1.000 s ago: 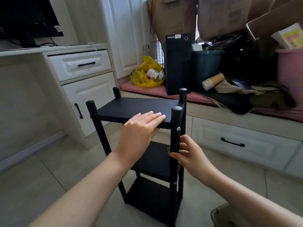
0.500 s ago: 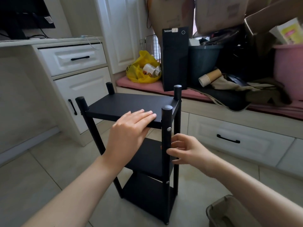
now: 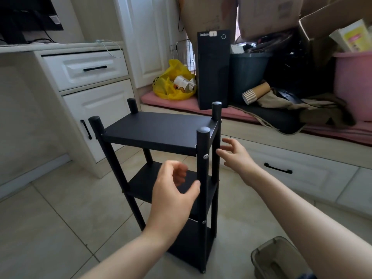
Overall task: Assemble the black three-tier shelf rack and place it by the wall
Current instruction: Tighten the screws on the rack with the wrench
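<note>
Black three-tier shelf rack [image 3: 157, 129] upright on floor tiles [image 3: 60, 218], four round posts, silver screws. Left hand [image 3: 173, 190] loosely curled, right hand [image 3: 235, 156] spread, both holding nothing.

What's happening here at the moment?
A person is working on a black three-tier shelf rack, which stands upright on the beige tiled floor with all three shelves on its posts. Neither hand grips it: the left hand hovers loosely curled beside the near front post, the right hand is open by the right-side posts. It stands on open floor, not against a wall.
</note>
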